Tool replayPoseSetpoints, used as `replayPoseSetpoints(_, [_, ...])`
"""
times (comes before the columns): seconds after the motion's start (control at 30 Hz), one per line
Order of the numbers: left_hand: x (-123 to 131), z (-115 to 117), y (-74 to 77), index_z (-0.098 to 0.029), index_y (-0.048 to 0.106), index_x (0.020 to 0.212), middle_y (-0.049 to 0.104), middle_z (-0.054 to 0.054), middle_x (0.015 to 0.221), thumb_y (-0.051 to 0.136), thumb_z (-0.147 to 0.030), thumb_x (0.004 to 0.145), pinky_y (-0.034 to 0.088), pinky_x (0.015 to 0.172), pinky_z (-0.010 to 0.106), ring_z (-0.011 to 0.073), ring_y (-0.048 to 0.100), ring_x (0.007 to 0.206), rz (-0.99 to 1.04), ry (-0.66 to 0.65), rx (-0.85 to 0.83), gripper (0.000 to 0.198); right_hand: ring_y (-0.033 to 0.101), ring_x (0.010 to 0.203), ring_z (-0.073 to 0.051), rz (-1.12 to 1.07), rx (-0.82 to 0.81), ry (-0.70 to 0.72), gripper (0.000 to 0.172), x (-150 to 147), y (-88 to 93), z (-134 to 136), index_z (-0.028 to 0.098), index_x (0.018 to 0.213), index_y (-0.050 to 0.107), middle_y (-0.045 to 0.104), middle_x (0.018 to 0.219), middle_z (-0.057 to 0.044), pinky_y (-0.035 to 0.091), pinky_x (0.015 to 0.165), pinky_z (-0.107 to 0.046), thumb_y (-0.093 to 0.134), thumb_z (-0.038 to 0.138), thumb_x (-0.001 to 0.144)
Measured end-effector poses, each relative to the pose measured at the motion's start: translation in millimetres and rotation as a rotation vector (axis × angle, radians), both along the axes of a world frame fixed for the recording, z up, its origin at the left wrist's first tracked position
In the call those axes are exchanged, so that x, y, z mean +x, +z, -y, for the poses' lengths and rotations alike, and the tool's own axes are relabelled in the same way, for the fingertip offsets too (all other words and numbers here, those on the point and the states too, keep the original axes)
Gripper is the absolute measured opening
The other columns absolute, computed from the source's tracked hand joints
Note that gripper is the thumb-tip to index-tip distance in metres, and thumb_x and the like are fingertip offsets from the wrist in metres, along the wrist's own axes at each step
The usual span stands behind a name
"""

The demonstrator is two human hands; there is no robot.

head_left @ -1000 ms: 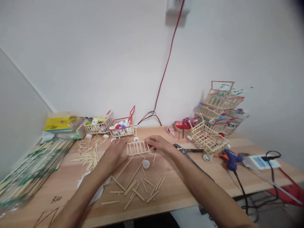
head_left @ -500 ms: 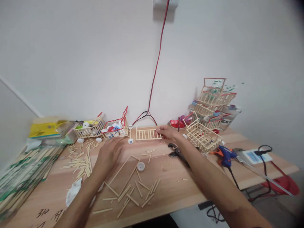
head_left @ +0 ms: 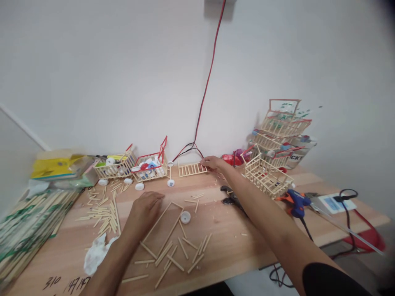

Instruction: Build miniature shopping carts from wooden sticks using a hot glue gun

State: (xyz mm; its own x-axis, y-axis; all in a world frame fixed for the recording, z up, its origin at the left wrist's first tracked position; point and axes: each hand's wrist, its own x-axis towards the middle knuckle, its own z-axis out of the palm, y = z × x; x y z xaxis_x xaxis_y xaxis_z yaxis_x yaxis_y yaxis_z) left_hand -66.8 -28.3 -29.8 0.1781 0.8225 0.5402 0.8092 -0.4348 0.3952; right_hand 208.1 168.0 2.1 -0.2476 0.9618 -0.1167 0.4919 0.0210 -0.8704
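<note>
Relative to one second earlier, the pale wooden, ladder-shaped stick panel (head_left: 192, 169) is shifted rearward to the table's (head_left: 222, 238) wall side, presumably clearing the loose wooden sticks (head_left: 175, 262). Right hand (head_left: 212, 162): fingers at panel's right end; grip closure indeterminable. Left hand (head_left: 147, 205): grip loosely open, apparently empty.

Down the pale wall (head_left: 123, 82) from top centre comes the red cable (head_left: 214, 49)! Out left, a yellow packet (head_left: 49, 166); lower left, a crumpled tissue (head_left: 95, 255), and below it scrawled figures (head_left: 53, 282) (a 310 among them). Over to the right, red-trimmed baskets (head_left: 285, 126) stand stacked, a purple item (head_left: 243, 155) just to their left.
</note>
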Motion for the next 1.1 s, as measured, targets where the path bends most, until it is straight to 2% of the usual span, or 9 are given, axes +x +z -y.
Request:
replayPoseSetpoints(0.2, [-0.3, 0.2, 0.3, -0.018, 0.072, 0.090, 0.076, 0.007, 0.090, 0.047, -0.019, 0.085, 0.055, 0.081, 0.036, 0.0212, 0.069, 0.087, -0.001, -0.005, -0.027, 0.025, 0.044, 0.040, -0.009, 0.229, 0.069, 0.017, 0.023, -5.3, 2.3, -5.9, 0.016, 0.051, 0.060, 0.051, 0.041, 0.002, 0.036, 0.045, -0.021, 0.065, 0.018, 0.074])
replayPoseSetpoints(0.3, [-1.6, 0.5, 2.4, -0.019, 0.072, 0.090, 0.076, 0.007, 0.091, 0.046, -0.022, 0.086, 0.055, 0.082, 0.037, 0.0213, 0.069, 0.087, 0.008, 0.011, -0.035, 0.026, 0.053, 0.048, -0.013, 0.347, 0.165, -0.026, 0.019, -6.5, 2.9, -8.8, 0.017, 0.051, 0.062, 0.051, 0.040, 0.001, 0.039, 0.051, -0.023, 0.066, 0.017, 0.070])
replayPoseSetpoints(0.43, [-5.5, 0.8, 5.3, -0.019, 0.072, 0.089, 0.076, 0.007, 0.091, 0.046, -0.024, 0.086, 0.055, 0.082, 0.037, 0.0222, 0.070, 0.087, 0.012, 0.032, -0.030, 0.027, 0.064, 0.068, -0.020, 0.451, 0.318, -0.062, 0.013, -5.9, -0.3, -0.7, 0.016, 0.063, 0.068, 0.066, 0.060, -0.006, 0.044, 0.064, -0.026, 0.060, 0.011, 0.071])
replayPoseSetpoints(0.53, [-8.4, 0.3, 5.2, -0.018, 0.073, 0.089, 0.077, 0.009, 0.092, 0.046, -0.027, 0.087, 0.055, 0.081, 0.036, 0.0230, 0.070, 0.087, 0.011, 0.044, -0.029, 0.028, 0.065, 0.084, -0.022, 0.474, 0.429, -0.031, 0.018, -5.1, -6.9, 17.4, 0.017, 0.077, 0.072, 0.073, 0.084, -0.010, 0.046, 0.075, -0.027, 0.059, 0.006, 0.071])
replayPoseSetpoints(0.67, [-11.5, -1.5, 4.6, -0.020, 0.073, 0.090, 0.077, 0.007, 0.093, 0.046, -0.031, 0.087, 0.054, 0.082, 0.036, 0.0226, 0.070, 0.087, 0.024, 0.082, -0.056, 0.029, 0.065, 0.088, -0.023, 0.474, 0.520, 0.044, 0.017, -5.0, -14.3, 44.3, 0.016, 0.079, 0.071, 0.073, 0.087, -0.013, 0.046, 0.081, -0.029, 0.061, 0.005, 0.073])
replayPoseSetpoints(0.73, [-13.3, -1.4, 7.7, -0.020, 0.073, 0.092, 0.077, 0.007, 0.094, 0.047, -0.035, 0.086, 0.054, 0.079, 0.035, 0.0225, 0.070, 0.085, 0.039, 0.101, -0.095, 0.030, 0.064, 0.093, -0.023, 0.463, 0.570, 0.060, 0.018, -3.5, -13.1, 55.3, 0.014, 0.084, 0.071, 0.072, 0.094, -0.015, 0.045, 0.086, -0.031, 0.056, 0.006, 0.079])
replayPoseSetpoints(0.87, [-17.8, 8.1, 21.1, -0.019, 0.072, 0.097, 0.076, 0.008, 0.092, 0.050, -0.039, 0.082, 0.055, 0.073, 0.034, 0.0225, 0.070, 0.077, -0.007, 0.073, -0.231, 0.033, 0.059, 0.110, -0.023, 0.414, 0.672, 0.063, 0.028, 4.8, -3.1, 78.7, 0.012, 0.107, 0.067, 0.068, 0.115, -0.015, 0.040, 0.097, -0.035, 0.044, 0.011, 0.091])
replayPoseSetpoints(0.97, [-16.2, 25.2, 26.7, -0.019, 0.068, 0.110, 0.074, 0.009, 0.097, 0.052, -0.043, 0.083, 0.054, 0.076, 0.035, 0.0236, 0.069, 0.082, -0.080, 0.071, -0.306, 0.040, 0.061, 0.104, -0.021, 0.323, 0.708, 0.085, 0.025, 10.0, -0.4, 101.5, 0.014, 0.105, 0.068, 0.070, 0.109, -0.012, 0.043, 0.094, -0.033, 0.046, 0.015, 0.093])
replayPoseSetpoints(1.1, [4.4, 49.9, 22.4, -0.015, 0.055, 0.132, 0.066, 0.016, 0.118, 0.060, -0.041, 0.081, 0.049, 0.088, 0.042, 0.0311, 0.063, 0.105, -0.254, 0.125, -0.369, 0.058, 0.064, 0.092, -0.018, 0.147, 0.683, 0.211, 0.017, 3.6, -10.4, 132.2, 0.015, 0.102, 0.068, 0.071, 0.100, -0.009, 0.047, 0.083, -0.029, 0.058, 0.020, 0.089])
